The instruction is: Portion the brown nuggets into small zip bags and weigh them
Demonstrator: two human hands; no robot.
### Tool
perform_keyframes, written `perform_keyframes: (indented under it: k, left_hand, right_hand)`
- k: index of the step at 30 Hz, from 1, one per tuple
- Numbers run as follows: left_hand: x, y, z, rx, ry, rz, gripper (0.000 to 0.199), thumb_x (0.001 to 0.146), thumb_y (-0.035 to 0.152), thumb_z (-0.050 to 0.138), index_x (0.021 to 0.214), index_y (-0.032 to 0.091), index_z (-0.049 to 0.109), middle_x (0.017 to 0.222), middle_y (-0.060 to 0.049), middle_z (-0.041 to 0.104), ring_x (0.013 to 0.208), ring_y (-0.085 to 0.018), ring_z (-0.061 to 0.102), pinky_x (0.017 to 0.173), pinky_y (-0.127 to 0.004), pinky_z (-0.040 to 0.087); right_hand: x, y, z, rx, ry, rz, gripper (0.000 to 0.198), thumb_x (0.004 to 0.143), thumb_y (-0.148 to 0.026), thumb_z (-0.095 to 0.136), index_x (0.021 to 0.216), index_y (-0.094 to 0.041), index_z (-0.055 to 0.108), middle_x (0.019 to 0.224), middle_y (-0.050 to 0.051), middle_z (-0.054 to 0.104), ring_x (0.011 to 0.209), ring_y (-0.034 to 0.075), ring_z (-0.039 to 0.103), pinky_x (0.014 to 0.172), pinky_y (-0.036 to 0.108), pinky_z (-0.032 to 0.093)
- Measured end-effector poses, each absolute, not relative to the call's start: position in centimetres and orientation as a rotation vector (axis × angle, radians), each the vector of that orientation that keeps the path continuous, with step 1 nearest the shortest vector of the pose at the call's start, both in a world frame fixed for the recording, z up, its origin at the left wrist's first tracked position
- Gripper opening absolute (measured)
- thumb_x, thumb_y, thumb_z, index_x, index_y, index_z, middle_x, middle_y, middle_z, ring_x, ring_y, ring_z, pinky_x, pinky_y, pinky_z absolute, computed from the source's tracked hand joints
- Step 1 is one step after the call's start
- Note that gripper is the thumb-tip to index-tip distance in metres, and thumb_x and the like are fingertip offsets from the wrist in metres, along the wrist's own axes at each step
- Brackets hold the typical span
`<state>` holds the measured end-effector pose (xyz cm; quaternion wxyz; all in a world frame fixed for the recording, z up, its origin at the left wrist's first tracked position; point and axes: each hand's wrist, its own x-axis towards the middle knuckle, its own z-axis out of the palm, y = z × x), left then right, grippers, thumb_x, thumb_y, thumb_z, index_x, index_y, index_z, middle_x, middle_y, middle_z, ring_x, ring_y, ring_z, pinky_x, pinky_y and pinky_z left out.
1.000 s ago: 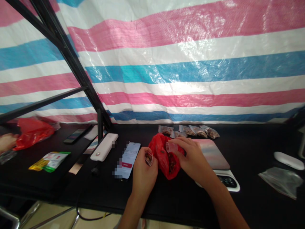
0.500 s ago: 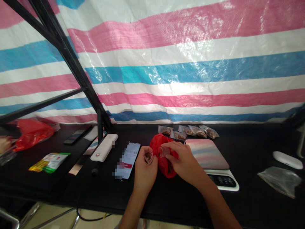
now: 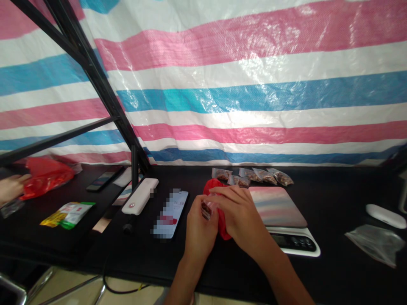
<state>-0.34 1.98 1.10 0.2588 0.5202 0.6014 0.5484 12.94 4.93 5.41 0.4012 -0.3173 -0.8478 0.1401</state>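
My left hand [image 3: 201,231] is closed around a small clear plastic bag [image 3: 206,210] with brown bits inside, its mouth facing up. My right hand [image 3: 241,214] reaches over that bag's mouth, its fingers closed on a small clear plastic cup [image 3: 215,201], mostly hidden by the fingers. Beneath and behind both hands lies a red plastic bag [image 3: 212,184], largely covered by my right hand. Just right of my right hand stands a white kitchen scale [image 3: 276,206] with a shiny plate. Several small filled clear bags [image 3: 221,173] lie behind it.
Left of my hands lie a phone [image 3: 173,216] showing a timer and a white power bank [image 3: 140,196]. Flat clear bags [image 3: 375,242] and a white case [image 3: 385,215] are at right. Another person's hand [image 3: 13,188] is by a red bag [image 3: 49,178] at far left.
My right hand has moved left with the cup, from above the red bag to the small bag's mouth. At far left, the other person's hand has come further into view.
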Motion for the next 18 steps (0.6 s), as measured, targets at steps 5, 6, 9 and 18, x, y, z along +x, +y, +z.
perform_keyframes:
  k: [5,6,9,18]
  left_hand:
    - [0.1,2.1,1.4,1.315,1.559,1.502,0.018,0.083,0.018,0.065,0.101,0.021,0.061,0.093,-0.001,0.068,0.085,-0.018,0.065,0.077,-0.029,0.050]
    - [0.1,2.1,1.3,1.324,1.566,1.500,0.018,0.083,0.019,0.065,0.100,0.021,0.061,0.093,-0.001,0.068,0.085,-0.018,0.065,0.077,-0.029,0.050]
    - [-0.1,2.1,1.1,1.368,1.633,1.508,0.013,0.086,0.020,0.064,0.098,0.021,0.060,0.092,-0.001,0.064,0.085,-0.018,0.063,0.078,-0.030,0.050]
    - [-1.2,1.3,2.2,1.498,1.974,1.921,0.006,0.089,0.021,0.059,0.092,0.023,0.055,0.090,-0.001,0.052,0.081,-0.019,0.053,0.076,-0.034,0.045]
  right_hand:
    - [12.7,4.5,5.4,-0.712,-2.182,0.258,0.050,0.090,0.002,0.047,0.121,-0.026,0.072,0.129,0.003,0.072,0.113,0.023,0.062,0.096,0.041,0.042]
    - [12.7,4.5,5.3,-0.709,-2.178,0.266,0.048,0.091,0.001,0.047,0.122,-0.026,0.072,0.129,0.004,0.072,0.113,0.023,0.062,0.097,0.041,0.042]
    - [12.9,5.0,5.0,-0.761,-2.096,0.267,0.041,0.095,-0.006,0.047,0.122,-0.026,0.072,0.129,0.005,0.071,0.113,0.023,0.063,0.099,0.041,0.045]
    - [15.6,7.4,3.6,-1.125,-1.943,0.224,0.034,0.089,-0.015,0.060,0.121,-0.020,0.071,0.116,0.010,0.075,0.103,0.031,0.064,0.095,0.053,0.051]
